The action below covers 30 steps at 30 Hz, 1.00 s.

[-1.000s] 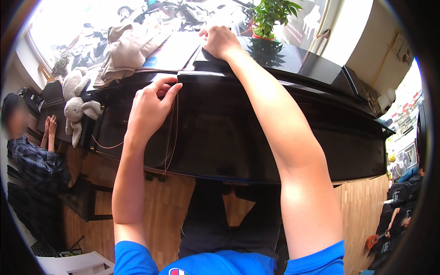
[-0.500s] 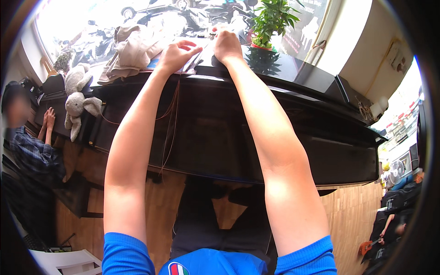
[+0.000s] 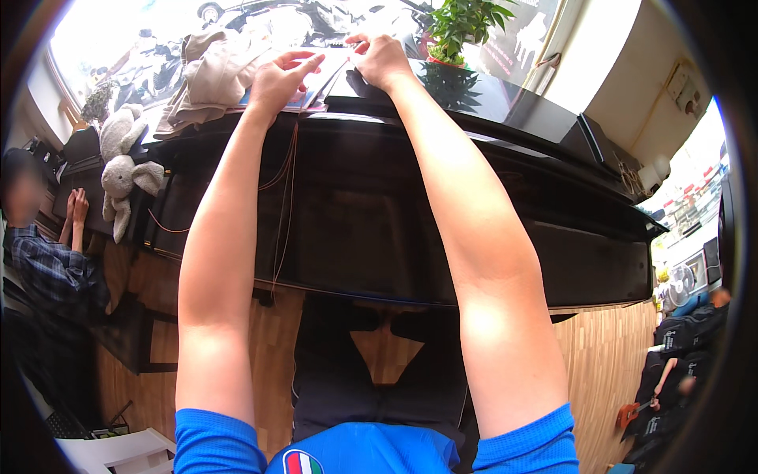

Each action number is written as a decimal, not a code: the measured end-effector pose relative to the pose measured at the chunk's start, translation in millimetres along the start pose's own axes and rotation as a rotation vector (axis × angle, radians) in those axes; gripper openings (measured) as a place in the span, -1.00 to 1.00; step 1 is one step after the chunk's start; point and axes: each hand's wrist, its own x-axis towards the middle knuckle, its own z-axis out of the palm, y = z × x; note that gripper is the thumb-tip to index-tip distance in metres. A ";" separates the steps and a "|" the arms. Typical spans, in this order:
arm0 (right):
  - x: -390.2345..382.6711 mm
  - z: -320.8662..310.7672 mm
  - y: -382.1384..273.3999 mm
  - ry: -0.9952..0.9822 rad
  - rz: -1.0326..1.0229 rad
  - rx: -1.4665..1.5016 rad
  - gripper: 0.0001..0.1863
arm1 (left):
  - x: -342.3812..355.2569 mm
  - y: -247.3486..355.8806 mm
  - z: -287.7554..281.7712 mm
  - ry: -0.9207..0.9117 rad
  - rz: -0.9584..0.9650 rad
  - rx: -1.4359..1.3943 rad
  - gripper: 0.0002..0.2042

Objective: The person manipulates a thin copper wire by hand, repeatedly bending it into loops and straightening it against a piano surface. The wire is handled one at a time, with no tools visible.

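Note:
My left hand (image 3: pixel 276 83) is raised over papers (image 3: pixel 320 96) on the black piano (image 3: pixel 371 221), thumb and forefinger pinched together; anything between them is too small to make out. My right hand (image 3: pixel 379 62) is a little to its right, fingers curled at the lid's back, their contents hidden. Thin copper-coloured strands (image 3: pixel 284 182) hang down the piano's front below my left hand.
Left of the papers lie beige cloth (image 3: pixel 205 71) and a grey plush rabbit (image 3: pixel 118 175). A potted plant (image 3: pixel 458 31) stands behind my right hand. A person in plaid (image 3: pixel 55 268) sits at left; others (image 3: pixel 679 371) are at lower right, one with an orange stringed instrument (image 3: pixel 632 412).
My left hand has risen from the piano's front edge to above the papers, toward my right hand, away from the hanging strands. My right hand has shifted slightly.

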 end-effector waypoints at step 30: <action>-13.1 -3.8 -17.5 0.035 -0.213 -0.222 -0.82 | 5.0 -1.7 -0.2 -0.098 -0.012 -0.076 -0.69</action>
